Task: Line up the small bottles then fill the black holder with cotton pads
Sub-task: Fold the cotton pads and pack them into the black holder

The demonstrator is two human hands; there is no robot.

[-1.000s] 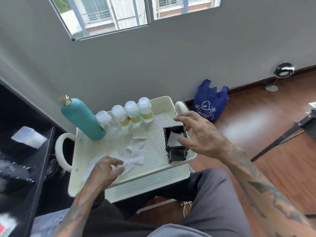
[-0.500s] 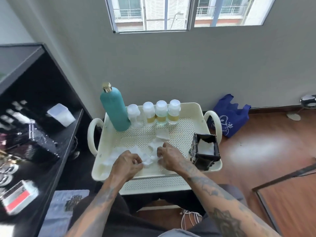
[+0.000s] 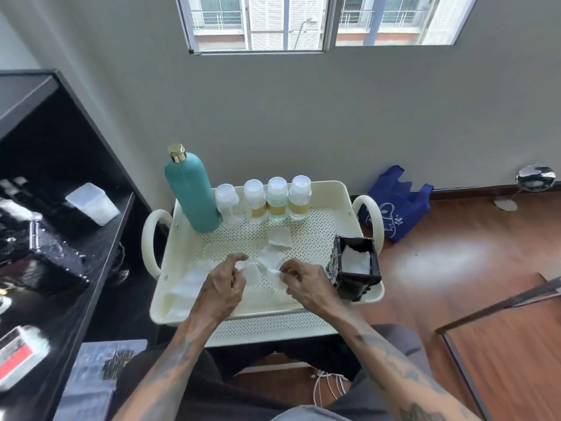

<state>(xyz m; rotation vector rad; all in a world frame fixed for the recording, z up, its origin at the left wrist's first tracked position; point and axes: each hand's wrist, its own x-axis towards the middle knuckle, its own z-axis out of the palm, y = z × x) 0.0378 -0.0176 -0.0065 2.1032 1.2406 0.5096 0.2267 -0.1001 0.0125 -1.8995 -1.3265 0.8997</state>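
Several small clear bottles [image 3: 276,198] with white caps stand in a row along the far side of the cream perforated tray [image 3: 315,226]. White cotton pads [image 3: 280,238] lie scattered over the tray's middle and left. At the tray's right edge stands the black holder [image 3: 355,270] with white pads inside. My left hand [image 3: 223,287] pinches a cotton pad [image 3: 252,273] near the front of the tray. Just to its right, my right hand [image 3: 303,284] pinches another pad [image 3: 271,270], left of the holder.
A tall teal bottle [image 3: 191,192] with a gold cap stands at the tray's back left. A black shelf [image 3: 60,238] with boxes is on the left. A blue bag [image 3: 394,205] and wooden floor lie to the right. A second perforated tier [image 3: 273,326] shows below the tray.
My right hand came back from the black holder to the loose pads in the tray's middle. Both hands now pinch pads. The camera view swung left and steadied.
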